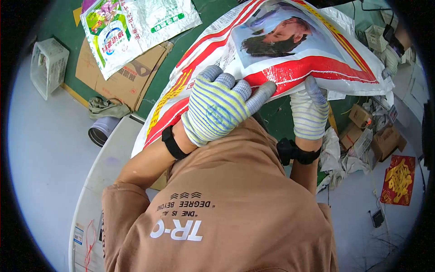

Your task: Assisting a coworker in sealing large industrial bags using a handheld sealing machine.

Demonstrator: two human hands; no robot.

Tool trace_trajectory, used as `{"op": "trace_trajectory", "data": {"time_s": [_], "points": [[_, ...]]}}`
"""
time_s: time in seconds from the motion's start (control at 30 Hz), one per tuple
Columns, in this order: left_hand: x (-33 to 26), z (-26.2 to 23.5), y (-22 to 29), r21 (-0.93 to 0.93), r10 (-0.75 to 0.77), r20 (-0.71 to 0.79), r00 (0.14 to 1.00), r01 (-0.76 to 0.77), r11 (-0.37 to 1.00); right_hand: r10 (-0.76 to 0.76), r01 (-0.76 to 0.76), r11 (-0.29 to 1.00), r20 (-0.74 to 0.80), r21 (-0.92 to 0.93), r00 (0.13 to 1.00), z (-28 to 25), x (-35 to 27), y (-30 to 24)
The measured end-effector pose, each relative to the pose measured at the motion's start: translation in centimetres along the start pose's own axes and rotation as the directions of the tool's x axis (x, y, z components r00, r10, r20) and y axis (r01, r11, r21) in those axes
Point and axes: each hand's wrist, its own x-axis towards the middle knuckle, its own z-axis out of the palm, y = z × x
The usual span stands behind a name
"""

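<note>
Head view's got a big white-and-red sack (290, 65) by the near edge of the bench (213, 10), right hand (310, 113) pinching its border, left hand (217, 109) draped on top (can't tell if that grip's clenched), so tbh the slick plastic could slip and slide off.

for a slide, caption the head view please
Gloved left hand and right hand at the edge of a red-and-white sack over a green table.
</note>
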Motion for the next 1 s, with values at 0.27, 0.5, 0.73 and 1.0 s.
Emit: {"op": "trace_trajectory", "data": {"time_s": [0.27, 0.5, 0.73, 1.0], "points": [[0.0, -1.6, -1.0, 0.007, -0.063, 0.024, 0.998, 0.063, 0.998, -0.075, 0.035, 0.883, -0.067, -0.468, 0.995, -1.9, -0.6, -0.8], [-1.3, -3.4, -2.7, 0.038, -0.205, 0.053, 0.977, 0.203, 0.978, 0.008, -0.005, 1.000, -0.077, 0.028, 0.997, -2.8, 0.8, -0.5], [-3.5, -3.9, -2.4, 0.119, -0.210, -0.035, 0.977, 0.212, 0.970, -0.034, 0.032, 0.998, -0.035, -0.058, 0.999, -4.2, 0.7, 0.3], [-6.1, -4.3, -2.0, 0.110, -0.290, -0.062, 0.955, 0.295, 0.949, -0.174, 0.132, 0.883, -0.054, -0.450, 0.983, -5.9, 0.7, 0.3]]}}
